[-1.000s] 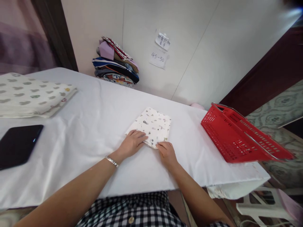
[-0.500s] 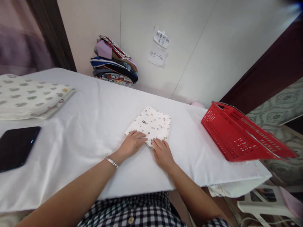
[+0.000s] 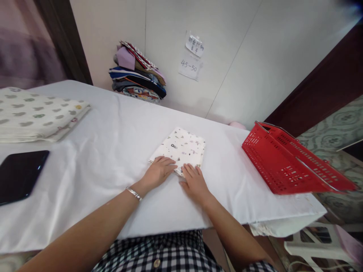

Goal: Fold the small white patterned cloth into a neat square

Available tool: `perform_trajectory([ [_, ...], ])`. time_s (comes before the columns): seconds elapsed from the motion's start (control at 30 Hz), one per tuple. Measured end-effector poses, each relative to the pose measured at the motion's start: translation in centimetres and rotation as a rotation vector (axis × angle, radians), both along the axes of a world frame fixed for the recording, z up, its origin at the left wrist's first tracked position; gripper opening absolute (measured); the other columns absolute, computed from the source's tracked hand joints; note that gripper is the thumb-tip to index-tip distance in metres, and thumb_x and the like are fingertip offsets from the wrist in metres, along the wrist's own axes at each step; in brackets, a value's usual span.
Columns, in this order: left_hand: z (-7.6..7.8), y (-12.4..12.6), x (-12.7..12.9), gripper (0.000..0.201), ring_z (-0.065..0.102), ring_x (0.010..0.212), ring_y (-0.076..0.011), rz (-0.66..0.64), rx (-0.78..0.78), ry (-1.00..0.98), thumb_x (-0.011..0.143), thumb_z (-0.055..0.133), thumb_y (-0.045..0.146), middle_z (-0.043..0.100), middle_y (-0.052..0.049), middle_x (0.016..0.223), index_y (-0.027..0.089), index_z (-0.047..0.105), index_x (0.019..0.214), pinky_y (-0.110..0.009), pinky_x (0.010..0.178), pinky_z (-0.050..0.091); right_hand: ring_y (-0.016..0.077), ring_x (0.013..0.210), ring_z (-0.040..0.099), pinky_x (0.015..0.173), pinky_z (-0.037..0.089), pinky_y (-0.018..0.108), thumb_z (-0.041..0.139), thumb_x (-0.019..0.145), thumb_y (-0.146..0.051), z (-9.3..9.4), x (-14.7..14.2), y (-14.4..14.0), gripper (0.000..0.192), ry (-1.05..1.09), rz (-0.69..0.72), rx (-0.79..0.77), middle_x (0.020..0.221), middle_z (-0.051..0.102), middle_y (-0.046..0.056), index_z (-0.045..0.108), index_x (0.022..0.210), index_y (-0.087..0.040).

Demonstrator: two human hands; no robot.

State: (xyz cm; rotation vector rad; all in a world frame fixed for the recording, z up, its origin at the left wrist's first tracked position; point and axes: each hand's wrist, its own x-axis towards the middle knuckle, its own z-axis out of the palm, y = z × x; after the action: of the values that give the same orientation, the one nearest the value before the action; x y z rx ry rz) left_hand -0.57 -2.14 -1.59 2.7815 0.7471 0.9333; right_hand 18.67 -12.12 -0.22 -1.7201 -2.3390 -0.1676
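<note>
A folded white cloth [image 3: 181, 145] with a small scattered print lies flat on the white-covered table [image 3: 119, 128] in front of me. Across its near left edge rest the fingers of my left hand [image 3: 159, 172], stretched out and lying on the fabric. My right hand [image 3: 195, 183] touches the near right corner with its fingers laid flat, the thumb held apart from them on the side toward my left hand. Neither hand grips anything. Between the two hands a short stretch of the cloth's near edge shows.
On the right stands a red plastic basket [image 3: 283, 162] with metal handles. A stack of folded fabrics [image 3: 138, 75] sits at the back by the wall. To the left lie a larger folded print cloth [image 3: 36, 117] and a black tablet-like device [image 3: 21, 175].
My right thumb has moved away from the cloth's edge and from its fingers. My left hand and the cloth look unchanged; the view has shifted very slightly.
</note>
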Motion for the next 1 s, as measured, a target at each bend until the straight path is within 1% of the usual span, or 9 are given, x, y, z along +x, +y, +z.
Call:
perform_trajectory([
  [0.1,0.1,0.0,0.0,0.026,0.056,0.105,-0.0198,0.0,-0.003,-0.004,0.093,0.042,0.027,0.066,-0.005,0.109,0.027,0.066,0.104,-0.043,0.094,0.038,0.0266,0.134,0.032,0.108,0.024,0.05,0.049,0.088,-0.029,-1.0,0.1,0.2,0.054,-0.03,0.0,-0.011,0.143,0.038,0.012,0.036,0.139,-0.014],
  [0.17,0.1,0.0,0.1,0.026,0.057,0.105,-0.0199,-0.001,-0.011,-0.011,0.092,0.043,0.027,0.066,-0.005,0.109,0.027,0.066,0.104,-0.044,0.094,0.038,0.0263,0.134,0.031,0.109,0.024,0.05,0.049,0.089,-0.029,-1.2,0.1,0.2,0.054,-0.037,0.0,-0.011,0.144,0.038,0.012,0.036,0.139,-0.014],
  [0.37,0.0,0.0,0.1,0.025,0.057,0.105,-0.0202,-0.002,-0.012,-0.011,0.091,0.044,0.024,0.066,-0.005,0.109,0.027,0.066,0.104,-0.044,0.093,0.038,0.0238,0.134,0.032,0.109,0.025,0.047,0.041,0.091,-0.019,-1.1,0.3,-0.1,0.048,-0.035,-0.005,0.007,0.143,0.04,0.01,0.037,0.138,-0.016],
  [0.47,0.0,0.1,0.0,0.025,0.056,0.106,-0.0199,-0.001,-0.015,-0.004,0.091,0.045,0.024,0.066,-0.005,0.109,0.027,0.066,0.103,-0.043,0.094,0.038,0.0228,0.133,0.034,0.108,0.025,0.045,0.037,0.09,-0.013,-1.3,0.5,-0.2,0.048,-0.037,-0.005,0.026,0.142,0.042,0.009,0.038,0.138,-0.016],
  [0.6,-0.2,0.2,0.0,0.025,0.056,0.105,-0.0197,0.0,-0.028,-0.015,0.092,0.044,0.026,0.066,-0.005,0.109,0.027,0.066,0.103,-0.043,0.094,0.038,0.0225,0.132,0.035,0.108,0.026,0.045,0.039,0.087,-0.009,-1.5,0.6,-0.1,0.051,-0.039,0.003,0.034,0.14,0.043,0.01,0.039,0.138,-0.017],
  [0.77,-0.1,0.1,0.0,0.026,0.056,0.106,-0.0196,-0.006,-0.046,-0.02,0.091,0.044,0.026,0.066,-0.004,0.11,0.028,0.066,0.104,-0.044,0.095,0.037,0.0227,0.132,0.035,0.108,0.026,0.044,0.041,0.087,-0.009,-1.3,0.3,-0.1,0.049,-0.033,-0.011,0.032,0.14,0.043,0.011,0.041,0.136,-0.015],
  [0.87,0.1,0.0,0.0,0.025,0.056,0.105,-0.0199,-0.001,-0.048,-0.025,0.091,0.045,0.025,0.066,-0.004,0.109,0.028,0.066,0.103,-0.044,0.093,0.038,0.0229,0.131,0.036,0.108,0.026,0.044,0.042,0.088,-0.013,-0.6,0.4,-0.1,0.047,-0.016,0.0,0.011,0.14,0.043,0.011,0.042,0.135,-0.015],
  [1.0,0.4,0.0,0.0,0.025,0.058,0.102,-0.0196,0.008,-0.033,-0.011,0.09,0.045,0.023,0.067,-0.004,0.106,0.027,0.066,0.102,-0.043,0.091,0.04,0.0225,0.128,0.04,0.105,0.031,0.044,0.048,0.089,-0.03,0.5,1.1,0.4,0.042,0.015,0.051,-0.059,0.137,0.048,0.009,0.047,0.13,-0.019],
])
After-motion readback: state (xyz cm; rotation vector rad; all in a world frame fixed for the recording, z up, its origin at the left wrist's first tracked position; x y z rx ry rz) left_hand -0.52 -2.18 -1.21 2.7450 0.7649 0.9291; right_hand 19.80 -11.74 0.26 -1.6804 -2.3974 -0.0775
